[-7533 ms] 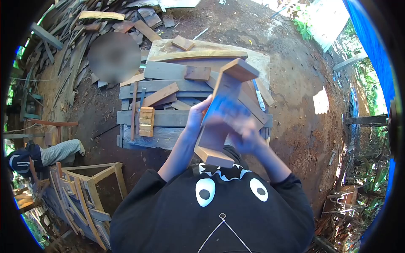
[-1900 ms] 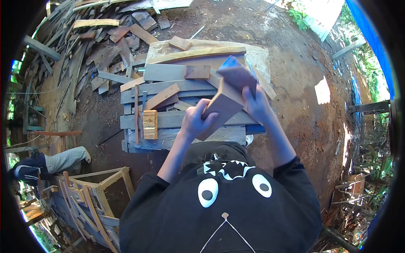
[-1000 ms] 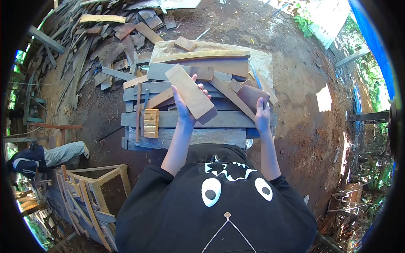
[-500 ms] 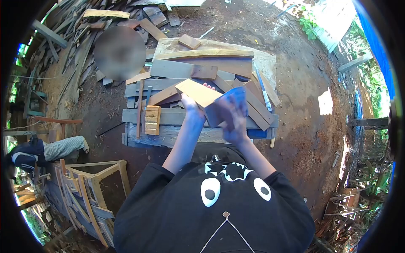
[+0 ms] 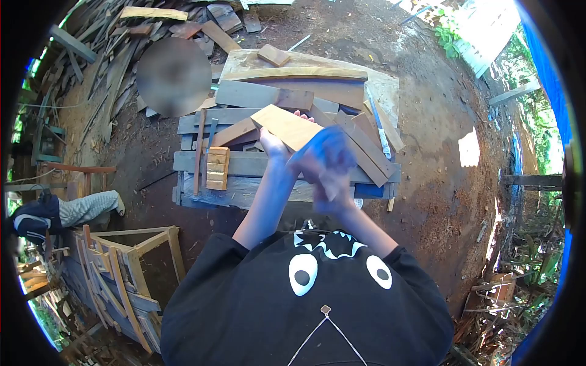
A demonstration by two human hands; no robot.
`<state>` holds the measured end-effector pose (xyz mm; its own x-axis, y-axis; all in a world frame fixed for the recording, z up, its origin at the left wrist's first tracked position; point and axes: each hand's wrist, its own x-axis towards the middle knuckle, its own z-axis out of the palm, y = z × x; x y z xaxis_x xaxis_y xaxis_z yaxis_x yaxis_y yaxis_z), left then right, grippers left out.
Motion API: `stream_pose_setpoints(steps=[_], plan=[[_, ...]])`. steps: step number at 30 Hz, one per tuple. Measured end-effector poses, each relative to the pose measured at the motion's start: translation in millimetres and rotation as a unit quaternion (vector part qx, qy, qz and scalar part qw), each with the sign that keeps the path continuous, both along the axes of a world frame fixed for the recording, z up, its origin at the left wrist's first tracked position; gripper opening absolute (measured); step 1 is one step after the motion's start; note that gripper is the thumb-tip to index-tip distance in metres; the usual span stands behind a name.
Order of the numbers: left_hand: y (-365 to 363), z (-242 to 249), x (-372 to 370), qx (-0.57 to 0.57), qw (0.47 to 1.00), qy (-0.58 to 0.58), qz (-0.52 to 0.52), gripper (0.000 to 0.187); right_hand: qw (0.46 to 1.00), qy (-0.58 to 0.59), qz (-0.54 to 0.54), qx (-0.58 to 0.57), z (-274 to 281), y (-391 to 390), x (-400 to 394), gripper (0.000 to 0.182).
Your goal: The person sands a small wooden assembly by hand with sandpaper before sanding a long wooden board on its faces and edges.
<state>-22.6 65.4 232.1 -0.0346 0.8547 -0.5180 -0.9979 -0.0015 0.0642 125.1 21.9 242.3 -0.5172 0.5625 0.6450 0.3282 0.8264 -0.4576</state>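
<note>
Held out over the workbench, a pale wooden block (image 5: 284, 125) rests in my left hand (image 5: 274, 146), with the thumb along its near side and fingertips showing past the far edge. My right hand (image 5: 332, 174) is at the block's right end, smeared by motion. A blurred blue sheet (image 5: 322, 141) is in that hand and lies over the block's right end; its material is hard to make out. Below the hands, loose boards (image 5: 235, 133) lie across the bench (image 5: 256, 194). A small stack of wood pieces (image 5: 218, 169) stands left of my left forearm.
Farther back on the bench are a long plank (image 5: 299, 74) and a small block (image 5: 273, 55). A blue-and-white strip (image 5: 378, 125) lies at right. Scrap wood (image 5: 116, 79) is piled far left. A wooden frame (image 5: 137, 262) and another person (image 5: 67, 213) are at lower left.
My right hand and the blue sheet have shifted left along the block. The block is still in my left hand, and the view has moved slightly.
</note>
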Motion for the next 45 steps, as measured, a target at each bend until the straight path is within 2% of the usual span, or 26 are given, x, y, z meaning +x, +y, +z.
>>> stream_pose_setpoints(steps=[1, 2, 5, 7, 9, 10, 11, 13, 14, 16, 17, 18, 21, 23, 25, 26, 29, 30, 33, 34, 37, 38, 40, 41, 43, 45], plan=[[1.3, 0.2, -0.4, 0.002, 1.000, -0.012, -0.006, 0.070, 0.997, -0.062, 0.037, 0.033, -7.2, -12.5, 3.3, 0.042], [1.0, 3.5, 1.3, -0.010, 1.000, -0.001, 0.010, 0.071, 0.995, -0.094, 0.028, 0.012, -8.9, -19.3, 4.1, 0.045], [-2.2, 16.6, 11.6, -0.023, 0.998, 0.050, 0.038, 0.075, 0.998, 0.002, -0.044, -0.034, -5.6, -0.6, 5.2, 0.040], [-9.4, 26.9, 23.1, -0.007, 0.994, 0.109, 0.020, 0.076, 0.985, 0.126, -0.043, -0.113, -6.8, 2.7, -0.8, 0.042], [-9.1, 34.4, 26.6, -0.012, 0.995, 0.082, 0.051, 0.076, 0.994, 0.087, -0.055, -0.021, 13.8, 3.9, -5.5, 0.047], [-9.2, 27.9, 23.3, 0.003, 0.997, 0.070, 0.045, 0.076, 1.000, 0.016, -0.018, -0.009, 19.9, -5.8, -4.0, 0.052], [-9.0, 26.3, 21.4, 0.018, 0.997, 0.057, 0.040, 0.076, 0.999, 0.005, -0.025, -0.019, 20.6, -8.8, -0.3, 0.049], [-13.1, 27.4, 23.9, 0.034, 0.987, 0.144, 0.055, 0.076, 0.999, -0.017, -0.035, -0.035, 21.6, -6.2, 9.3, 0.041], [-15.0, 29.5, 26.8, 0.040, 0.983, 0.169, 0.065, 0.075, 0.986, 0.097, -0.062, -0.119, 6.6, 1.0, 9.5, 0.041], [-17.5, 46.6, 36.9, 0.025, 0.971, 0.216, 0.095, 0.075, 0.981, 0.154, -0.049, -0.111, 14.3, -3.8, 0.8, 0.042], [-17.5, 46.8, 34.2, 0.040, 0.975, 0.198, 0.090, 0.075, 0.976, 0.184, -0.043, -0.105, 17.4, -4.8, -4.1, 0.043], [-18.1, 46.8, 29.5, 0.055, 0.978, 0.180, 0.083, 0.075, 0.987, 0.143, -0.010, -0.071, 13.8, -14.8, -4.0, 0.043], [-19.6, 41.5, 28.4, 0.094, 0.975, 0.179, 0.090, 0.075, 0.997, 0.052, -0.025, -0.046, 29.2, -9.3, 5.9, 0.042], [-19.8, 40.4, 30.3, 0.109, 0.970, 0.194, 0.097, 0.075, 0.980, 0.171, -0.063, -0.082, 12.8, -1.0, -1.6, 0.040], [-21.2, 42.3, 33.3, 0.111, 0.967, 0.212, 0.090, 0.076, 0.981, 0.165, -0.047, -0.094, 20.9, -10.1, -0.5, 0.039], [-20.8, 43.4, 31.0, 0.104, 0.970, 0.203, 0.087, 0.076, 0.993, 0.101, -0.004, -0.062, 22.2, -17.4, 2.1, 0.041], [-20.8, 43.7, 28.8, 0.100, 0.972, 0.197, 0.081, 0.076, 0.999, 0.020, -0.036, -0.018, 27.5, -8.4, 10.9, 0.041], [-21.8, 41.3, 31.3, 0.109, 0.968, 0.211, 0.084, 0.076, 0.976, 0.168, -0.056, -0.125, 14.4, -1.1, 3.6, 0.040], [-24.3, 43.2, 31.1, 0.126, 0.969, 0.197, 0.074, 0.076, 0.979, 0.182, -0.042, -0.084, 22.7, -7.1, 0.3, 0.041], [-25.2, 44.3, 30.1, 0.130, 0.972, 0.184, 0.065, 0.076, 0.990, 0.120, 0.003, -0.069, 21.4, -15.4, 4.3, 0.043], [-24.2, 42.7, 29.7, 0.108, 0.970, 0.201, 0.089, 0.075, 0.999, -0.002, -0.015, -0.050, 24.7, -18.4, 16.4, 0.042], [-23.5, 42.8, 32.0, 0.103, 0.967, 0.216, 0.091, 0.074, 0.987, 0.114, -0.027, -0.113, 18.9, -11.3, 9.3, 0.044], [-24.0, 42.9, 36.8, 0.091, 0.960, 0.247, 0.097, 0.072, 0.977, 0.177, -0.024, -0.116, 20.0, -9.7, 2.1, 0.044], [-25.0, 42.5, 35.0, 0.091, 0.966, 0.224, 0.095, 0.070, 0.971, 0.210, -0.023, -0.116, 22.2, -9.6, -1.6, 0.045], [-27.0, 40.2, 29.2, 0.091, 0.976, 0.178, 0.085, 0.067, 0.987, 0.127, 0.011, -0.098, 13.8, -21.9, 1.8, 0.052], [-27.8, 38.2, 28.7, 0.061, 0.964, 0.222, 0.136, 0.064, 0.996, 0.028, 0.006, -0.079, 25.6, -22.1, 7.4, 0.054]])
